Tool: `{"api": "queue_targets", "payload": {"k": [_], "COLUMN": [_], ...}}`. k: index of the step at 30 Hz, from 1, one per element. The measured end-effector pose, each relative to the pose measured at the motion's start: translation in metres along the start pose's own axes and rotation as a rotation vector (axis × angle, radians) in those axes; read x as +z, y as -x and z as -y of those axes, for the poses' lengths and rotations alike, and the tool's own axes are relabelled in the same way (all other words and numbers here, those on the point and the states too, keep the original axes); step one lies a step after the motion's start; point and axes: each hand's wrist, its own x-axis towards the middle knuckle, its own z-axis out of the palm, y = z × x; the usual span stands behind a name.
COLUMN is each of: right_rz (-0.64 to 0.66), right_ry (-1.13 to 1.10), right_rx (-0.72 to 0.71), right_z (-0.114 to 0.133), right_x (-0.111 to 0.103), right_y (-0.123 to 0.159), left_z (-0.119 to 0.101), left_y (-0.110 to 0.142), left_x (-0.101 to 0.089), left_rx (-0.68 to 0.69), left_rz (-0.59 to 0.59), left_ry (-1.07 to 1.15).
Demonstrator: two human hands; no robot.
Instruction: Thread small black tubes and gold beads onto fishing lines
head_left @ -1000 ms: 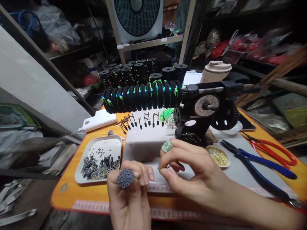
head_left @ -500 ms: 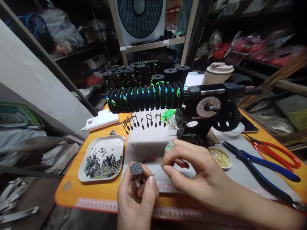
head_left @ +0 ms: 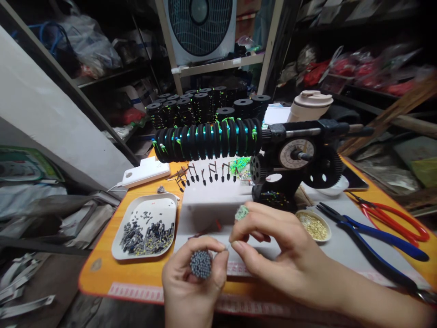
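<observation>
My left hand [head_left: 196, 282] is closed around a bundle of thin grey rods [head_left: 200, 264], whose round ends face me. Its thumb and forefinger also pinch together, too close on something tiny to make out. Opposite, my right hand [head_left: 273, 246] is closed, its thumb and forefinger tips pressed together just right of the left fingertips. A small pale-green speckled bundle [head_left: 241, 212] pokes out from behind its bent fingers. Something fine and thin seems to lie between the two pinches. Behind the hands stands a white block [head_left: 205, 196] with several small dark pieces [head_left: 210, 177] above its top.
Left is a white tray [head_left: 116, 243] of small grey and black parts. A black geared winder [head_left: 297, 152] carries a row of black rings [head_left: 208, 139]. To the right lie a dish [head_left: 328, 237] of gold bits, blue-handled pliers [head_left: 372, 232] and red-handled scissors [head_left: 406, 223].
My left hand has turned the rod bundle so its ends face me, and its thumb and forefinger have come together near the right fingertips. My right hand has barely moved.
</observation>
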Motion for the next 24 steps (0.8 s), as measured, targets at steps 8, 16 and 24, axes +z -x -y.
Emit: {"api": "queue_targets", "payload": {"k": [8, 16, 24], "right_rz": [0.068, 0.079, 0.068], "right_ry": [0.170, 0.391, 0.077], "right_rx": [-0.091, -0.243, -0.024], "right_z": [0.000, -0.004, -0.002], "right_x": [0.002, 0.003, -0.002], "right_y": [-0.001, 0.001, 0.003], "left_z": [0.011, 0.015, 0.006], "left_y": [0.005, -0.009, -0.013], "left_x": [-0.007, -0.015, -0.018], "left_rx": [-0.161, 0.313, -0.108], "left_rz": [0.079, -0.016, 0.234], "left_ry": [0.286, 0.305, 0.262]}}
